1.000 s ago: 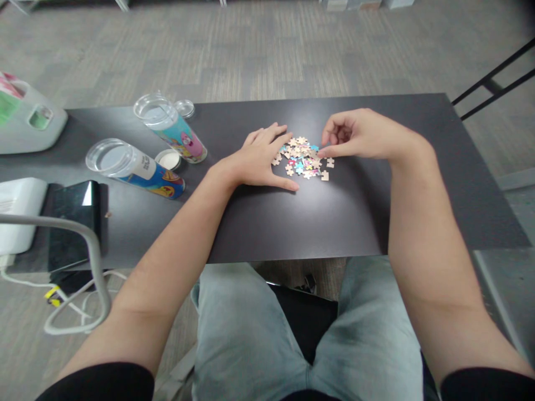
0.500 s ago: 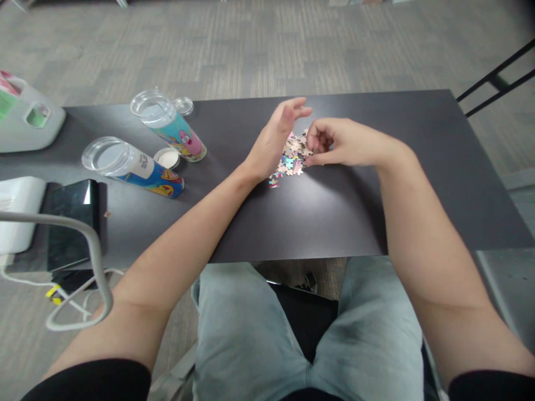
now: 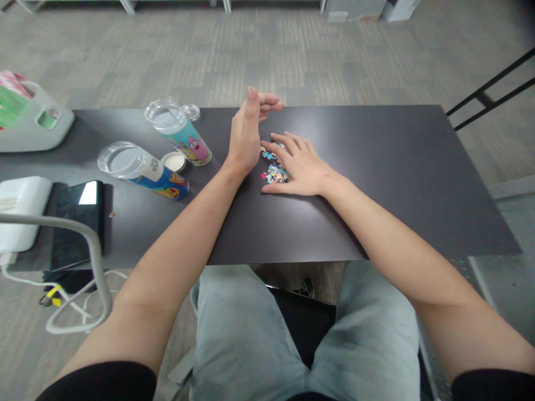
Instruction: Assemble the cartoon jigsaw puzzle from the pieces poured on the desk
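Note:
A small heap of colourful jigsaw puzzle pieces (image 3: 276, 172) lies on the dark table (image 3: 397, 184), between my two hands. On the heap's left, my left hand (image 3: 248, 133) stands on its edge, fingers stretched out and thumb up, holding nothing. My right hand (image 3: 303, 167) reaches over the pieces from the right, palm down with its fingers spread. It covers part of the heap, so I cannot see what lies under the palm.
Left of my hands stand two clear-topped tubes, a pink-and-teal one (image 3: 190, 142) and a blue one (image 3: 163, 181). Lids (image 3: 174, 161) lie near them. Further left are a white basket (image 3: 54, 122), a black tablet-like device (image 3: 77, 223) and a grey curved tube (image 3: 94, 250).
Both hands have moved left, the pieces with them. My right hand has gone from curled fingers to a spread, flat palm over the heap. The view has shifted slightly.

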The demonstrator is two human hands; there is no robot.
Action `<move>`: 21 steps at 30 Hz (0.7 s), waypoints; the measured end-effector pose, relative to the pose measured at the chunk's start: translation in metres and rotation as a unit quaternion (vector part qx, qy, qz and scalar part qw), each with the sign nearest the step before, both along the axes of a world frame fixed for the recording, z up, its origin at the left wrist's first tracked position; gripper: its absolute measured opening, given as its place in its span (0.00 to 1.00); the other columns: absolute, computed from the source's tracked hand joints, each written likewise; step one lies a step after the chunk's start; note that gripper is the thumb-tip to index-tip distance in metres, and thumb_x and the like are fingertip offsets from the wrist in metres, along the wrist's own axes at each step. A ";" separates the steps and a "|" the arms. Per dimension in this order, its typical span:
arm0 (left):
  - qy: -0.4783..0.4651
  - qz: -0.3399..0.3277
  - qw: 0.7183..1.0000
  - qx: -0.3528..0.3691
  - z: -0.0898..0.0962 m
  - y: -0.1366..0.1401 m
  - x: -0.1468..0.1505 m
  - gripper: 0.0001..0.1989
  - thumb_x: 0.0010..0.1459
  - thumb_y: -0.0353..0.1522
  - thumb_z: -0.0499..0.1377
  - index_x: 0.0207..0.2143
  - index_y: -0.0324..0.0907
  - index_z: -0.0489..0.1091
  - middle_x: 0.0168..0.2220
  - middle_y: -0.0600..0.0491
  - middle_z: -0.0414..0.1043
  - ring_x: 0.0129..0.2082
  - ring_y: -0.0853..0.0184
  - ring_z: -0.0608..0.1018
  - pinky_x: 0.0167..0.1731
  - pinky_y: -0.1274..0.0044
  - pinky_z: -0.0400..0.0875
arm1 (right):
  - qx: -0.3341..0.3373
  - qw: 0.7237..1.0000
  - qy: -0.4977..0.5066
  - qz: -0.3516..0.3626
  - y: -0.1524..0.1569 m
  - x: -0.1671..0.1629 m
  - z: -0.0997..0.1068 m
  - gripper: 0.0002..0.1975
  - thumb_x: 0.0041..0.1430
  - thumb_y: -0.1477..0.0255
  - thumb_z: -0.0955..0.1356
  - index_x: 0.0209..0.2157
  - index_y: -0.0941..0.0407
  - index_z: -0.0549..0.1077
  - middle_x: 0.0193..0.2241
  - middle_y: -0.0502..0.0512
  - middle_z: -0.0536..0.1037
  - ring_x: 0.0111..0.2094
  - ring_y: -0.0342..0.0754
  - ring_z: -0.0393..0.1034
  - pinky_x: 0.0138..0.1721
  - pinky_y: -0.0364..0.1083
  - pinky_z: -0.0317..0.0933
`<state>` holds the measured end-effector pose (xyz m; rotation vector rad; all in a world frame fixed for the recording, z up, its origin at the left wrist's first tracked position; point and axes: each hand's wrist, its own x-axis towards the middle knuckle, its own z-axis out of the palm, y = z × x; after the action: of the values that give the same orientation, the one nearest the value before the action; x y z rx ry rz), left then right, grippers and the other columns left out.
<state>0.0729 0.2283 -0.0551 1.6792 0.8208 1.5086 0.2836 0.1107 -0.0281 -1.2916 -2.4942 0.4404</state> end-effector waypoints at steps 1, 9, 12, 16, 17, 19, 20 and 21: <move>-0.005 -0.004 1.000 0.012 0.000 -0.001 0.001 0.52 0.72 0.83 0.45 0.54 0.57 0.89 0.55 0.41 0.95 0.60 0.45 0.94 0.68 0.46 0.89 | 0.007 1.000 -0.004 -0.008 0.000 -0.008 0.002 0.63 0.73 0.28 0.79 0.94 0.46 0.66 0.94 0.69 0.62 0.94 0.90 0.50 0.91 0.89 0.47; 0.012 -0.016 0.994 0.106 0.016 -0.022 0.001 0.47 0.76 0.79 0.51 0.55 0.54 0.90 0.53 0.43 0.94 0.58 0.49 0.94 0.65 0.54 0.88 | 0.040 0.998 -0.016 -0.054 0.024 -0.030 0.012 0.29 0.92 0.53 0.68 0.83 0.43 0.83 0.89 0.63 0.74 0.89 0.75 0.64 0.90 0.79 0.54; 0.004 -0.009 0.991 0.130 0.023 -0.032 0.001 0.43 0.81 0.75 0.51 0.55 0.53 0.89 0.52 0.45 0.95 0.56 0.52 0.94 0.63 0.58 0.87 | 0.067 0.995 -0.012 -0.073 0.029 -0.014 0.011 0.31 0.93 0.49 0.66 0.86 0.40 0.79 0.90 0.61 0.73 0.91 0.74 0.62 0.94 0.83 0.41; 0.021 0.031 0.991 0.131 0.031 -0.043 0.004 0.44 0.84 0.73 0.44 0.55 0.53 0.86 0.49 0.46 0.93 0.53 0.54 0.93 0.61 0.57 0.86 | 0.085 0.991 0.014 -0.106 0.017 0.027 0.003 0.60 0.77 0.25 0.72 0.94 0.44 0.64 0.95 0.67 0.63 0.95 0.83 0.51 0.93 0.87 0.37; 0.034 0.045 0.991 0.119 0.033 -0.046 0.005 0.44 0.85 0.72 0.42 0.54 0.53 0.85 0.48 0.46 0.93 0.51 0.55 0.92 0.61 0.57 0.86 | 0.073 0.992 0.011 -0.104 0.012 0.035 0.000 0.68 0.70 0.21 0.74 0.95 0.46 0.62 0.95 0.70 0.61 0.95 0.85 0.50 0.93 0.88 0.38; 0.068 0.065 0.991 0.095 0.038 -0.053 0.008 0.42 0.86 0.70 0.39 0.53 0.55 0.83 0.47 0.46 0.91 0.49 0.54 0.90 0.60 0.55 0.86 | 0.044 0.995 0.001 -0.095 0.008 0.043 -0.006 0.75 0.63 0.18 0.77 0.94 0.51 0.62 0.94 0.75 0.61 0.95 0.86 0.51 0.93 0.87 0.41; 0.082 0.071 0.990 0.092 0.040 -0.058 0.010 0.42 0.86 0.69 0.38 0.54 0.55 0.82 0.48 0.45 0.90 0.49 0.54 0.90 0.59 0.54 0.86 | 0.036 0.995 -0.004 -0.091 0.009 0.041 -0.008 0.74 0.65 0.20 0.77 0.94 0.52 0.62 0.94 0.77 0.61 0.95 0.85 0.52 0.94 0.85 0.43; 0.095 0.074 0.988 0.094 0.042 -0.065 0.013 0.42 0.86 0.69 0.38 0.55 0.54 0.81 0.51 0.44 0.90 0.50 0.53 0.89 0.60 0.54 0.86 | 0.032 0.996 -0.008 -0.086 0.013 0.037 -0.008 0.71 0.69 0.22 0.76 0.94 0.53 0.62 0.94 0.77 0.61 0.95 0.83 0.53 0.94 0.84 0.45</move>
<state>0.0858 0.1633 -0.0127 1.9630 0.9446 1.5839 0.3210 0.1233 -0.0363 -1.4756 -2.3631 0.3089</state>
